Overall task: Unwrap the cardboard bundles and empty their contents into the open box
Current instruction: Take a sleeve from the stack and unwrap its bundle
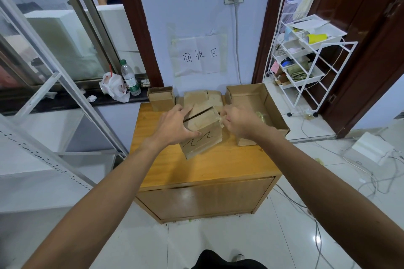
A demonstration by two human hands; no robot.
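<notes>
A cardboard bundle (202, 135) with a black wavy line on its front stands on the wooden cabinet (196, 166); a slit shows across its top. My left hand (175, 125) grips the bundle's left side, thumb on the front. My right hand (239, 121) pinches a strip of clear tape (222, 119) at the bundle's upper right corner. The open box (271, 107) sits right of the bundle, with crumpled tape inside. More bundles stand behind: a flat one (203, 97) and a small one (160, 97).
A window sill at the left carries a water bottle (130, 78) and a white plastic bag (113, 87). A white wire rack (306, 61) stands at the right by a doorway. Cables (360, 172) trail over the tiled floor. A person stands behind the glass at upper left.
</notes>
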